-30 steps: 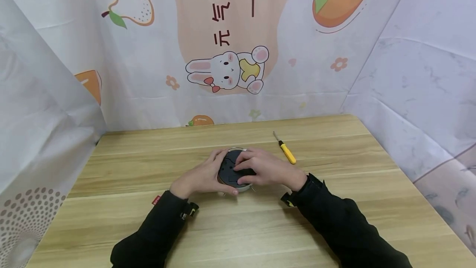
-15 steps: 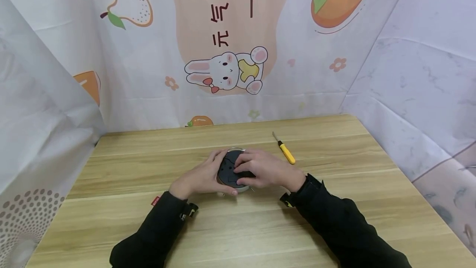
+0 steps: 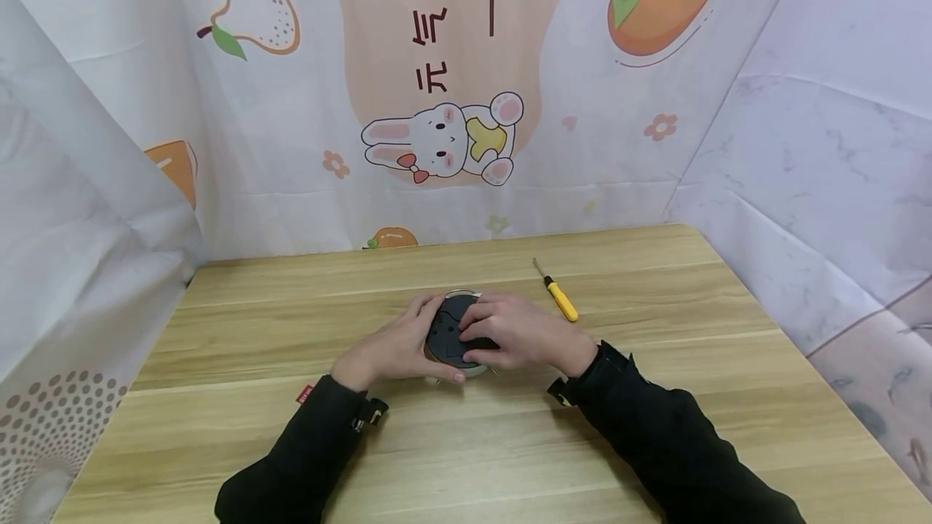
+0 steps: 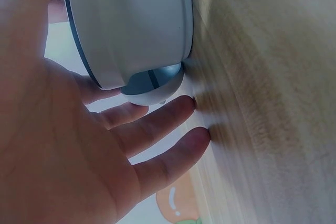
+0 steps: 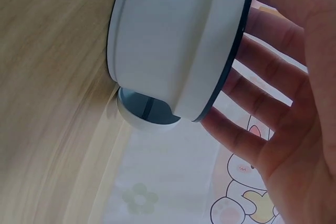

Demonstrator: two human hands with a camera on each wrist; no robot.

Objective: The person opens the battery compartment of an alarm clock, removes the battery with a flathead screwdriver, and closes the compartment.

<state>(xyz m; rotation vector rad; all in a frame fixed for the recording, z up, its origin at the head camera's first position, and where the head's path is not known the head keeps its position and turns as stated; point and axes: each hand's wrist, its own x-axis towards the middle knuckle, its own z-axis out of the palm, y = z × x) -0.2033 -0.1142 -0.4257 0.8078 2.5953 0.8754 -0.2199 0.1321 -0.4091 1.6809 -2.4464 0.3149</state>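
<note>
A pale twin-bell alarm clock [image 3: 446, 342] lies face down on the table, its dark back up. My left hand [image 3: 396, 346] grips its left side, thumb along the near edge and fingers toward the far side. In the left wrist view, two outer fingertips [image 4: 198, 137] reach the tabletop beside a bell [image 4: 157, 94]. My right hand [image 3: 520, 334] lies over the right part of the back, bent fingers and thumb touching it with a gap between them. Seen from the right wrist, those fingers [image 5: 273, 66] come over the dark rim of the clock, tips hidden behind it.
A screwdriver [image 3: 562, 299] with a yellow handle lies to the right, beyond my right hand. The wooden table [image 3: 451, 459] ends at a printed curtain [image 3: 291, 144] behind, and more cloth hangs on both sides.
The right fingers shift only very slightly on the clock's back. Both hands, the clock and the screwdriver otherwise stay in place.
</note>
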